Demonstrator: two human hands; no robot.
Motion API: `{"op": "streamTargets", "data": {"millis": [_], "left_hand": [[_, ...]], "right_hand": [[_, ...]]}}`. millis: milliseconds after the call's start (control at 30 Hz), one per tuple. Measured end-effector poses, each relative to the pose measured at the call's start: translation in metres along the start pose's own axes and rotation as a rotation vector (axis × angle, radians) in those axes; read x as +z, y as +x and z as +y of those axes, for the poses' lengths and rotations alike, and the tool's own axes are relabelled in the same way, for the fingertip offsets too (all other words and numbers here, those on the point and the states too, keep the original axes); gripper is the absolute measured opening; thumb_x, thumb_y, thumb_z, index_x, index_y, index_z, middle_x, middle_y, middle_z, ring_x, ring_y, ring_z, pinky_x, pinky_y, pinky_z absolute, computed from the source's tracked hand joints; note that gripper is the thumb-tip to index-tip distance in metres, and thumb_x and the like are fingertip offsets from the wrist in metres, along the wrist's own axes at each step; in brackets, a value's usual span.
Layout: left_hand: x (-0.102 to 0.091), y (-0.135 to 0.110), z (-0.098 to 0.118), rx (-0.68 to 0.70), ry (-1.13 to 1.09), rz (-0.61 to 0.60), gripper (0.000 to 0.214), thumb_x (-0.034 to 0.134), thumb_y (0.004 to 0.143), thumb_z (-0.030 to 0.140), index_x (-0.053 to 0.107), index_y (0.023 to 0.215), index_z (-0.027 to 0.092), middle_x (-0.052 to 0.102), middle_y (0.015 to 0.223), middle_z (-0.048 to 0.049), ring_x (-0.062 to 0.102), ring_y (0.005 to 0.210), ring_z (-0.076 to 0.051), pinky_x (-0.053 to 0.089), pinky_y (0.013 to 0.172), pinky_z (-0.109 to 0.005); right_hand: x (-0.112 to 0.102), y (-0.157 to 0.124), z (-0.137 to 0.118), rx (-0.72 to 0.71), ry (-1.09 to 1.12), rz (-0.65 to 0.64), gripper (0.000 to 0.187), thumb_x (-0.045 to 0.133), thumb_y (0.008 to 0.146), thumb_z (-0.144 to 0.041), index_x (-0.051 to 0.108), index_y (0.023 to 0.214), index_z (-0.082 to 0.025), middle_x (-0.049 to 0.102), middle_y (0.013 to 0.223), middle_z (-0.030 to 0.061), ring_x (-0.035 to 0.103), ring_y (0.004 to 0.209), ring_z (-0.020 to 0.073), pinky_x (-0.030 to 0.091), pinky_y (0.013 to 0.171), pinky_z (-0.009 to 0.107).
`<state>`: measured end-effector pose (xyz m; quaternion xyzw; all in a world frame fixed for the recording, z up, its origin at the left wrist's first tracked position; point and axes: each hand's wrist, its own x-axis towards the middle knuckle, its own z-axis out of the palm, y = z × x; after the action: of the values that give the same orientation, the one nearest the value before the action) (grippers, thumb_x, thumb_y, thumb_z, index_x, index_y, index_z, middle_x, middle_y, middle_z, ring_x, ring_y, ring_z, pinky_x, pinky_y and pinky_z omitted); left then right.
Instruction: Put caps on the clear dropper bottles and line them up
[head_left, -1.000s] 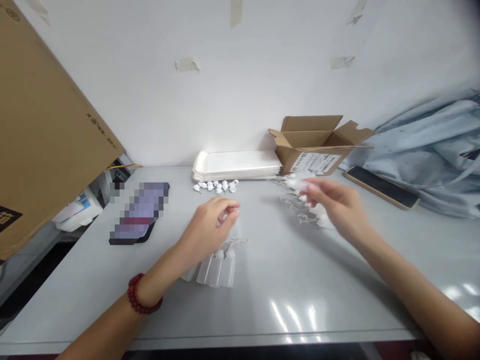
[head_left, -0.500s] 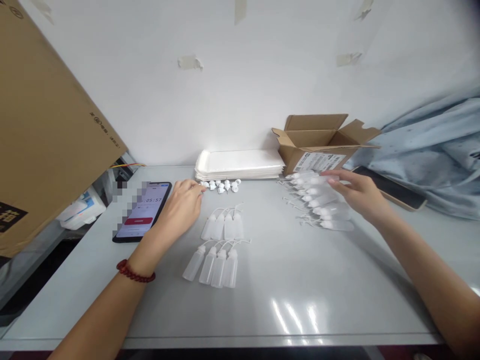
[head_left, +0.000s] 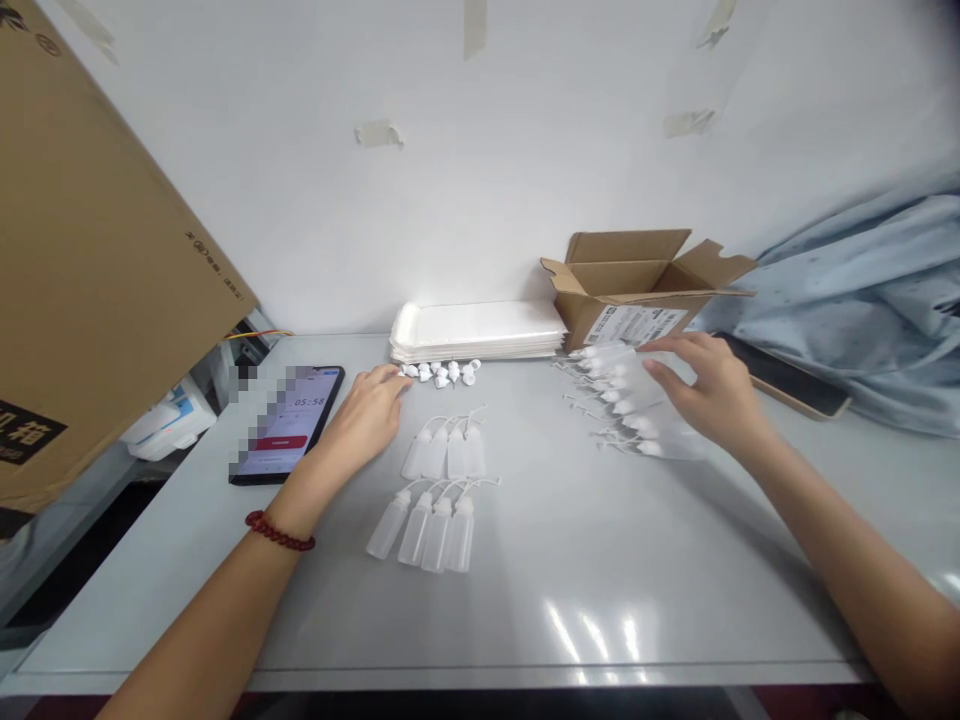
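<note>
My left hand [head_left: 365, 412], with a dark red bead bracelet on the wrist, rests by a cluster of small white caps [head_left: 442, 373]. Its thumb and forefinger are slightly apart at the cluster's left edge. Toward the right, my right hand [head_left: 709, 390] has its thumb and fingers spread over a row of translucent dropper bottles [head_left: 626, 405] lying on their sides. The forefinger reaches the far end of that row. Between my arms lie two short rows of similar bottles with thin tethered tips, a back row [head_left: 446, 450] and a front row [head_left: 427, 530].
Behind the caps sits a stack of white padded envelopes [head_left: 480, 328], beside an open cardboard box [head_left: 634, 300]. A phone [head_left: 289, 425] showing a timer lies at left. Another phone [head_left: 795, 380] and blue cloth [head_left: 870, 310] are at right. A large carton [head_left: 97, 240] leans in from the left.
My right hand has shifted slightly left, with thumb and forefinger spread wider. My left hand's fingertips have drawn back slightly at the caps. The bottles stay in place.
</note>
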<state>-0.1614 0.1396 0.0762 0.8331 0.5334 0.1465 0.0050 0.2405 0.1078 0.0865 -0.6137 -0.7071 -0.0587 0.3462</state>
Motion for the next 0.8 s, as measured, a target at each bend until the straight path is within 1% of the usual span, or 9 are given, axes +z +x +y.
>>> {"op": "streamTargets", "data": {"millis": [67,167,267,367,467,533,600,700,800], "left_hand": [[0.000,0.001,-0.001,-0.005,-0.017,0.008,0.038,0.037,0.086,0.013,0.061,0.115,0.013,0.058,0.121,-0.0135,0.052,0.113,-0.028,0.041,0.100,-0.043],[-0.002,0.002,-0.001,-0.020,-0.042,0.021,0.039,0.037,0.087,0.014,0.059,0.119,0.011,0.059,0.118,-0.0141,0.053,0.112,-0.027,0.041,0.100,-0.041],[-0.002,0.003,-0.001,-0.038,-0.057,0.026,0.036,0.039,0.086,0.015,0.062,0.114,0.010,0.061,0.113,-0.0141,0.056,0.106,-0.027,0.044,0.097,-0.041],[-0.002,0.003,0.001,-0.039,-0.064,0.022,0.034,0.040,0.086,0.016,0.064,0.110,0.012,0.061,0.109,-0.0126,0.058,0.103,-0.026,0.045,0.096,-0.040],[-0.002,0.004,0.003,-0.024,-0.069,0.014,0.034,0.040,0.086,0.015,0.066,0.107,0.013,0.060,0.109,-0.0121,0.059,0.102,-0.025,0.045,0.095,-0.039],[-0.001,0.004,0.004,-0.015,-0.071,0.006,0.034,0.039,0.085,0.014,0.067,0.105,0.014,0.060,0.108,-0.0121,0.059,0.100,-0.024,0.046,0.094,-0.039],[0.000,0.004,0.004,-0.011,-0.074,-0.001,0.034,0.039,0.084,0.014,0.068,0.103,0.014,0.060,0.107,-0.0121,0.060,0.098,-0.024,0.047,0.092,-0.038],[0.001,0.004,0.004,-0.006,-0.080,-0.008,0.034,0.039,0.083,0.013,0.068,0.101,0.014,0.060,0.107,-0.0125,0.061,0.095,-0.025,0.049,0.090,-0.039],[0.001,0.004,0.005,0.005,-0.087,-0.016,0.033,0.040,0.083,0.011,0.069,0.099,0.013,0.060,0.106,-0.0128,0.061,0.096,-0.025,0.049,0.090,-0.039]], "right_hand": [[0.001,-0.002,-0.006,-0.039,-0.008,0.022,0.022,0.053,0.086,-0.032,0.067,0.096,-0.019,0.064,0.099,0.0129,0.055,0.100,0.0294,0.041,0.090,0.044],[0.003,-0.004,-0.013,-0.110,-0.023,0.062,0.023,0.051,0.088,-0.035,0.066,0.097,-0.020,0.064,0.099,0.0113,0.057,0.098,0.0286,0.043,0.088,0.044],[0.004,-0.007,-0.024,-0.160,-0.010,0.101,0.022,0.050,0.089,-0.034,0.065,0.096,-0.020,0.065,0.096,0.0110,0.059,0.095,0.0278,0.046,0.084,0.043],[0.005,-0.013,-0.041,-0.155,0.102,0.084,0.019,0.050,0.091,-0.033,0.064,0.093,-0.022,0.067,0.091,0.0094,0.062,0.090,0.0258,0.048,0.081,0.041],[0.008,-0.023,-0.063,-0.111,0.271,-0.033,0.018,0.050,0.092,-0.033,0.063,0.095,-0.021,0.069,0.089,0.0072,0.063,0.081,0.0225,0.050,0.073,0.037],[0.012,-0.030,-0.078,-0.128,0.362,-0.144,0.017,0.051,0.092,-0.031,0.062,0.097,-0.020,0.068,0.089,0.0070,0.064,0.079,0.0207,0.051,0.071,0.034],[0.018,-0.038,-0.092,-0.190,0.431,-0.272,0.017,0.049,0.093,-0.027,0.061,0.103,-0.019,0.067,0.091,0.0073,0.064,0.080,0.0195,0.052,0.072,0.033],[0.027,-0.044,-0.106,-0.321,0.496,-0.470,0.024,0.046,0.094,-0.022,0.056,0.116,-0.018,0.064,0.101,0.0097,0.063,0.088,0.0188,0.052,0.078,0.033],[0.033,-0.045,-0.116,-0.394,0.502,-0.577,0.029,0.044,0.096,-0.023,0.053,0.123,-0.019,0.060,0.108,0.0116,0.061,0.093,0.0192,0.052,0.082,0.035]]}}
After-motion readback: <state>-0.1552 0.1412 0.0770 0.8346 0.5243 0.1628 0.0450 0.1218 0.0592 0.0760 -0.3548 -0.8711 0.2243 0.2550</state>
